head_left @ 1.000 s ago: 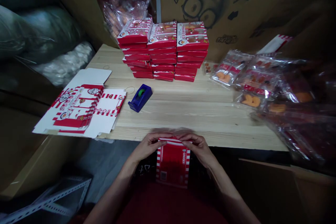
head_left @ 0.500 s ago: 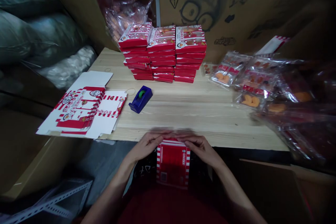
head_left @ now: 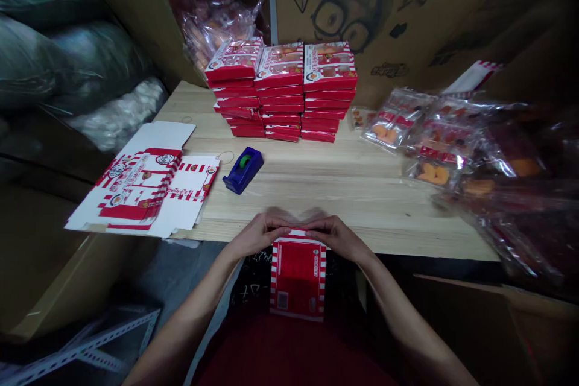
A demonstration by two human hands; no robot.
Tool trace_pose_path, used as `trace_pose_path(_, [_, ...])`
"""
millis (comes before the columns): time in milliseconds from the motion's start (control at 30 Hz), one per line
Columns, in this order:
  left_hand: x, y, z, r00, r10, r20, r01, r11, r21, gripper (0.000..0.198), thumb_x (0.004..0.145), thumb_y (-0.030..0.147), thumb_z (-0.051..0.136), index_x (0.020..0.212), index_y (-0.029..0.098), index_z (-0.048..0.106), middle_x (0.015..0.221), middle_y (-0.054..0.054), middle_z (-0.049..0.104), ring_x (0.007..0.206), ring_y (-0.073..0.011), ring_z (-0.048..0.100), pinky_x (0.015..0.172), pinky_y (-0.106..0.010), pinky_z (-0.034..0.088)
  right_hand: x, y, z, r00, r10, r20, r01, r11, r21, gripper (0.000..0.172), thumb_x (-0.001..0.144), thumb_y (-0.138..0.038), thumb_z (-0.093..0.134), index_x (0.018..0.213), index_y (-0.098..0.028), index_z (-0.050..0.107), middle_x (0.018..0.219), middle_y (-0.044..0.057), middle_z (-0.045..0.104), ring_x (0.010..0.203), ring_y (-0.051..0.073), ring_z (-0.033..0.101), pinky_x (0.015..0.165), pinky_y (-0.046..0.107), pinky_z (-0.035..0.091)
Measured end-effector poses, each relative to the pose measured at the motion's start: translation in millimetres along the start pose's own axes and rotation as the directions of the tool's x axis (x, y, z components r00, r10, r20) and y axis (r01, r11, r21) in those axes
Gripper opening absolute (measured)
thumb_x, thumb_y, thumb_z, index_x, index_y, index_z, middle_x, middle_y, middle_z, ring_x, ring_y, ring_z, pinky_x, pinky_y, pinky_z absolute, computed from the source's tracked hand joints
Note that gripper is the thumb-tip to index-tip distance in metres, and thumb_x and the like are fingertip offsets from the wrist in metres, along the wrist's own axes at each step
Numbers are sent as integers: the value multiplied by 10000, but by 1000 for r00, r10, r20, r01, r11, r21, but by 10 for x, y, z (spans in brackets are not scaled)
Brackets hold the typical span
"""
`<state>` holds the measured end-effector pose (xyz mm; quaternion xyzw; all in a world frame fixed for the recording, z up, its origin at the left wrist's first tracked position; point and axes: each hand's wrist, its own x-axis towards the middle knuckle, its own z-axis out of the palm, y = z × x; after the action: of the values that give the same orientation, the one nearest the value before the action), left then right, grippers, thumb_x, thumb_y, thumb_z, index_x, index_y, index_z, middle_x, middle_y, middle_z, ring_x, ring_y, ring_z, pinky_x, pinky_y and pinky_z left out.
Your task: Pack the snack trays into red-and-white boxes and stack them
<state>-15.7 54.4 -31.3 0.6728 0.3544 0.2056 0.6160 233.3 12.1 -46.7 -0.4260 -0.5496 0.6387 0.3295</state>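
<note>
A red box with striped white edges point(head_left: 298, 277) is held at the table's front edge, against my body, its printed face up. My left hand point(head_left: 261, 234) pinches its top left corner between thumb and fingers. At the top right corner my right hand point(head_left: 337, 236) grips it the same way. The fingertips of both hands are slightly blurred and nearly meet along the box's far edge. Beyond them on the table lies a blue tape dispenser point(head_left: 244, 170) with a green core.
Three stacks of red boxes point(head_left: 280, 93) stand at the table's back. Flat printed cartons point(head_left: 136, 190) lie at the left. Clear packets with orange pieces point(head_left: 434, 172) are heaped at the right on the wooden table point(head_left: 362, 211). Large cardboard boxes rise behind.
Both hands have shifted slightly up and inward along the box's far edge. The white flap strip seen there earlier now looks folded down or covered by the fingers.
</note>
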Motion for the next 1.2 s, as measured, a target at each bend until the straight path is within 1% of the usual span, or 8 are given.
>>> trace_pose_path(167, [-11, -36, -17, 1000, -15, 16, 13, 995, 103, 330, 976, 416, 623, 910, 158, 818, 698, -2, 672, 629, -133, 511, 595, -237, 380, 71, 47, -71, 999, 25, 44, -25, 1000, -13, 317, 853, -489, 768, 1055, -252, 825, 933, 36, 841, 839, 224, 772, 827, 419, 623])
trace_pose_path(300, [-28, -22, -23, 999, -32, 20, 30, 996, 80, 364, 981, 440, 611, 833, 162, 793, 599, 24, 573, 563, -118, 421, 559, -247, 319, 105, 28, -77, 998, 28, 53, -26, 999, -23, 267, 836, -484, 792, 1003, -280, 830, 914, 23, 836, 800, 206, 757, 813, 412, 622])
trace_pose_path(500, [-114, -57, 36, 999, -40, 12, 41, 998, -40, 307, 987, 416, 609, 1113, 218, 808, 990, -57, 803, 847, -210, 679, 776, -312, 510, -63, 6, 54, 999, 37, -2, -37, 999, 28, 293, 943, -480, 677, 1142, -296, 789, 1079, 41, 817, 1002, 225, 754, 963, 462, 583])
trace_pose_path(633, [-156, 0, 4, 1000, 3, 19, -3, 999, 44, 305, 1008, 398, 583, 1150, 238, 801, 1041, -57, 815, 943, -237, 712, 852, -347, 537, -151, -9, 80, 995, 95, 7, -95, 980, 176, 288, 906, -467, 732, 1144, -316, 788, 1105, 40, 816, 1064, 233, 752, 1062, 512, 531])
trace_pose_path(733, [-131, 121, -121, 988, 42, 146, -57, 993, 102, 277, 1012, 356, 580, 1130, 252, 809, 1006, -36, 823, 937, -240, 725, 862, -351, 551, -152, -52, 59, 994, 92, 65, -103, 977, 187, 285, 906, -469, 734, 1153, -337, 786, 1139, 26, 814, 1075, 231, 751, 1110, 533, 496])
trace_pose_path(867, [-65, 227, -270, 964, 34, 263, -75, 987, 145, 258, 999, 303, 598, 1155, 295, 803, 1031, -16, 830, 871, -221, 750, 840, -340, 565, -160, -127, 43, 991, 47, 129, -61, 993, 103, 328, 987, -469, 633, 1283, -360, 722, 1261, 19, 774, 1175, 238, 718, 1150, 555, 461])
trace_pose_path(1067, [-68, 249, -233, 966, 29, 256, -83, 975, 204, 326, 1022, 269, 556, 1293, 274, 736, 1183, -54, 798, 1030, -245, 755, 939, -375, 560, -251, -137, 55, 995, -63, 76, 74, 987, -146, 356, 1053, -428, 533, 1391, -386, 637, 1397, 11, 700, 1324, 262, 628, 1204, 575, 403])
trace_pose_path(1200, [-153, 330, -204, 963, 61, 262, -132, 955, 265, 359, 1037, 250, 532, 1354, 310, 690, 1260, -46, 769, 1101, -245, 745, 977, -382, 558, -285, -94, 66, 995, -79, 62, 90, 975, -204, 360, 1066, -419, 509, 1409, -400, 615, 1443, 1, 667, 1361, 256, 600, 1207, 565, 410])
